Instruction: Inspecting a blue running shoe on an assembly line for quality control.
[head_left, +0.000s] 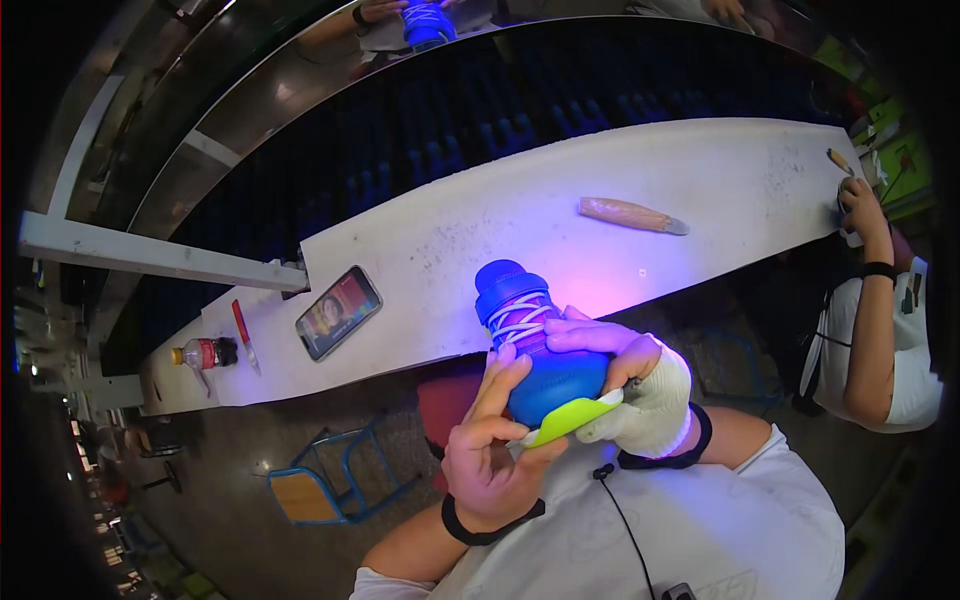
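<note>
A blue shoe (560,383) with white crisscross laces (520,318) is held between my two hands, its toe toward me and its collar pointing at the bench. A yellow-green sole (572,418) with a white edge lies along the toe. My left hand (488,450), bare, grips the shoe's left side, fingers along the upper and thumb by the sole. On the other side my right hand (640,385), in a white glove that leaves some fingers bare, is closed round the shoe. Its fingers press near the laces. Most of the underside is hidden.
On the white bench (440,260) lie a wooden-handled knife (632,214), a phone (340,312) and a red-handled tool (244,335). A drink bottle (205,352) lies at left near a white metal post (160,253). A stool (305,495) stands below; a co-worker's arm (872,330) is at right.
</note>
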